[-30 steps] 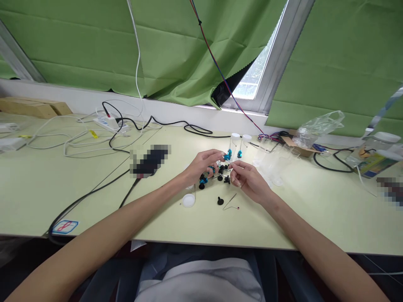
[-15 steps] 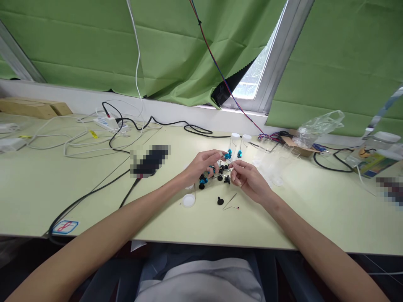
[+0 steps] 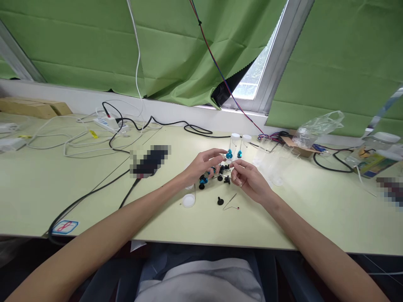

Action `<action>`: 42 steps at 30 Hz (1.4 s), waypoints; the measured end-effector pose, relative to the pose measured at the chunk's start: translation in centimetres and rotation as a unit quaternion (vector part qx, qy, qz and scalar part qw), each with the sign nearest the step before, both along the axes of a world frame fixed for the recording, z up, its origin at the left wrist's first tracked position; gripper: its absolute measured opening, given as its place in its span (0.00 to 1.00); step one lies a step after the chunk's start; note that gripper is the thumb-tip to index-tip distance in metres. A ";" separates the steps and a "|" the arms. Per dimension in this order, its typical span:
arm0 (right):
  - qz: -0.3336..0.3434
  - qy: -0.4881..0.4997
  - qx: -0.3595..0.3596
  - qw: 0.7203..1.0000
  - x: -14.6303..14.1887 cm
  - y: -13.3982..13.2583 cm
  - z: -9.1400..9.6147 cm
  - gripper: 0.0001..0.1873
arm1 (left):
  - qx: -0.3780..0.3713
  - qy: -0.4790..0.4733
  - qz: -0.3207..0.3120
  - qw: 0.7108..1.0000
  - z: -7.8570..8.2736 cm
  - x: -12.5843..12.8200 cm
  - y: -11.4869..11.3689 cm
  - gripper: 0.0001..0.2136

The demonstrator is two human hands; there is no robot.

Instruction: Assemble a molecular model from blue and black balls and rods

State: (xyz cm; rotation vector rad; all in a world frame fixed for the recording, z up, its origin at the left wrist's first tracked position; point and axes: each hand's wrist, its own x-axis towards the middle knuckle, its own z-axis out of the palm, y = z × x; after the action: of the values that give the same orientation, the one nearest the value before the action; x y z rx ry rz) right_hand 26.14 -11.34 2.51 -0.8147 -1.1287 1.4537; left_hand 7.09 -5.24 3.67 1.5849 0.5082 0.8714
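Note:
My right hand (image 3: 248,178) pinches a thin metal rod (image 3: 232,161) between thumb and forefinger. At the rod's upper end sits a small shiny blue part (image 3: 229,155). Just left of it is my left hand (image 3: 204,166), thumb and forefinger parted at the blue part's edge; whether they touch it is too small to tell. Below the hands lies a cluster of black and blue small parts (image 3: 203,181), partly hidden by my left fingers. Closer to me are a black round-based piece (image 3: 220,201), a bent wire (image 3: 231,207) and a white round lid (image 3: 189,200).
Behind the hands stand two white-capped pieces (image 3: 247,137) with wires and blue parts. Clear plastic pieces (image 3: 277,163) lie to the right, near a cardboard box (image 3: 302,147) with a plastic bag (image 3: 321,128). Black cables (image 3: 170,123) and a power strip (image 3: 108,121) occupy the back left.
The blue part has turned on the rod. My left thumb and forefinger have moved apart from around it. My right hand has barely moved.

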 end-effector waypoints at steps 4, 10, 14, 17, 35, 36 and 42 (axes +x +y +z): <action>-0.005 0.013 0.003 1.000 0.2 0.1 0.0 0.12 | 0.010 -0.023 0.018 1.000 0.0 0.0 0.0 0.20; -0.031 0.038 0.001 0.999 0.4 0.1 0.2 0.11 | 0.031 -0.026 0.036 0.999 0.0 0.0 -0.1 0.15; -0.040 0.045 0.009 0.998 0.5 0.2 0.3 0.12 | 0.041 -0.025 0.045 0.998 -0.1 0.0 -0.2 0.15; -0.037 0.045 0.013 0.998 0.5 0.2 0.3 0.12 | 0.046 -0.025 0.056 0.997 -0.2 0.0 -0.1 0.15; 0.019 0.019 0.041 0.999 0.5 -0.1 0.1 0.11 | 0.013 0.011 0.124 0.992 -0.6 0.3 0.7 0.16; 0.024 0.019 0.042 0.999 0.5 -0.1 0.1 0.11 | 0.010 0.009 0.122 0.992 -0.7 0.3 0.8 0.16; 0.039 0.009 0.048 0.998 0.6 -0.1 0.0 0.11 | 0.008 -0.009 0.106 0.994 -0.8 0.3 0.9 0.16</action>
State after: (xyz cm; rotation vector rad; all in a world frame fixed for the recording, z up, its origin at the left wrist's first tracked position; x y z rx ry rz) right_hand 26.70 -11.46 2.51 -0.6963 -1.2193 1.4549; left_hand 7.36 -4.29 2.90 1.5554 0.6671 1.0508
